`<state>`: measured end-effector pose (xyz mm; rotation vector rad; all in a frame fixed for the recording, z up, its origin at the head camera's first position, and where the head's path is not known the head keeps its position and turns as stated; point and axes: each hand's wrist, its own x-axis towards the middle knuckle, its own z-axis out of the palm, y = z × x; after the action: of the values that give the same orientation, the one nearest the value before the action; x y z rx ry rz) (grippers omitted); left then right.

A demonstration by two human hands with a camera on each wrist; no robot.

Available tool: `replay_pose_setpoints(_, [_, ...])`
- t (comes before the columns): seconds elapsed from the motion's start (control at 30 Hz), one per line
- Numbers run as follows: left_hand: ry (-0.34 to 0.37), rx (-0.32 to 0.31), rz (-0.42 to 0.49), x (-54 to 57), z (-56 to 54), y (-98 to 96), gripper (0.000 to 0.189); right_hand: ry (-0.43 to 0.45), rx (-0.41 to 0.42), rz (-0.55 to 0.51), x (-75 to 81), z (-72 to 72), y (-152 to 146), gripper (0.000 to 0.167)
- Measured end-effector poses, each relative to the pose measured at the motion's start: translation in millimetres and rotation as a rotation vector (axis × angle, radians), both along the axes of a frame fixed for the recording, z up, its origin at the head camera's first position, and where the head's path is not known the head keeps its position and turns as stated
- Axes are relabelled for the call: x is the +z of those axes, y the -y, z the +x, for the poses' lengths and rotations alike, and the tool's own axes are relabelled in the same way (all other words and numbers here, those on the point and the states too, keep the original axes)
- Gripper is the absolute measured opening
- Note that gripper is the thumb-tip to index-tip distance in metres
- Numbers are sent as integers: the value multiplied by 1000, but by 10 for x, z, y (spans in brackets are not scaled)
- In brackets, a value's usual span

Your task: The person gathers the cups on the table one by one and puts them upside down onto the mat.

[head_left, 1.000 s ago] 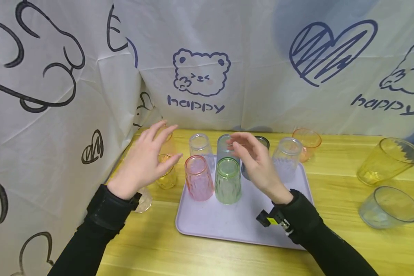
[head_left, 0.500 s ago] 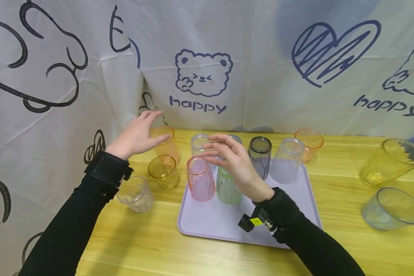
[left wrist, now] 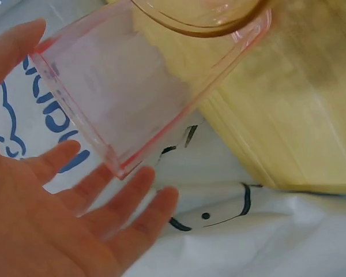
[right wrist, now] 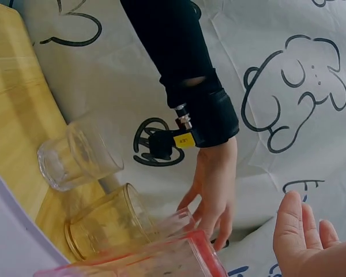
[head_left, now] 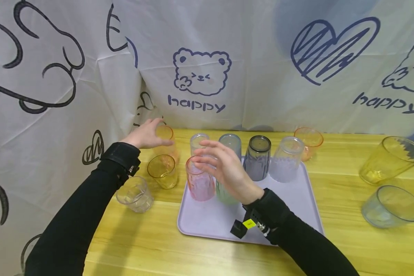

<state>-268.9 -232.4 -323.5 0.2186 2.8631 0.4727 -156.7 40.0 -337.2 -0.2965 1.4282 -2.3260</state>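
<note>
Against white cloth [head_left: 262, 96] printed with bears, a scribbled heart and the word "happy", the pale wooden table [head_left: 151, 245] sits in a corner, the same sort of cloth walling off its left side. Off the lilac tray [head_left: 210, 222], at the table's far left, stands the tall orange-rimmed glass [head_left: 167, 151]. The person's left hand [head_left: 145, 134] is right there, fingers and thumb spread about its rim; from here I can't tell whether they touch it. The right hand [head_left: 229, 172] hangs over the pink glass [head_left: 201, 186] and the green glass [head_left: 225, 193], fingers parted and gently bent, holding nothing.

It's tight on the left: the amber glass [head_left: 163, 174] is just in front of the tall one, a clear glass [head_left: 138, 195] nearer the person, and the black left sleeve [head_left: 89, 203] comes in alongside. Between the amber glass and the tray's left rim there's a strip of wood. Lilac surface shows across the tray's near half, then a broad band of wood before its near rim. More wood stretches right to the yellow glass [head_left: 386, 163] and grey-blue bowl [head_left: 386, 211].
</note>
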Motion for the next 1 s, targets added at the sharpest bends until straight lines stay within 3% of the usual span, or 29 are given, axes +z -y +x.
replay_pose_setpoints(0.2, [-30, -30, 94, -77, -59, 122, 91, 15, 5, -15, -3, 6, 44, 42])
replay_pose_setpoints(0.43, [-13, -87, 217, -138, -18, 348, 97, 29, 10, -36, -24, 18, 89, 42])
replay_pose_setpoints(0.63, [78, -20, 260, -180, 17, 423, 106, 43, -12, -46, -42, 32, 185, 41])
replay_pose_setpoints(0.77, [132, 4, 235, -213, 8, 402, 108, 53, -23, -24, -62, 36, 253, 39])
replay_pose_setpoints(1.0, [113, 51, 177, -254, -36, 276, 107, 74, -33, 0, -104, 37, 319, 39])
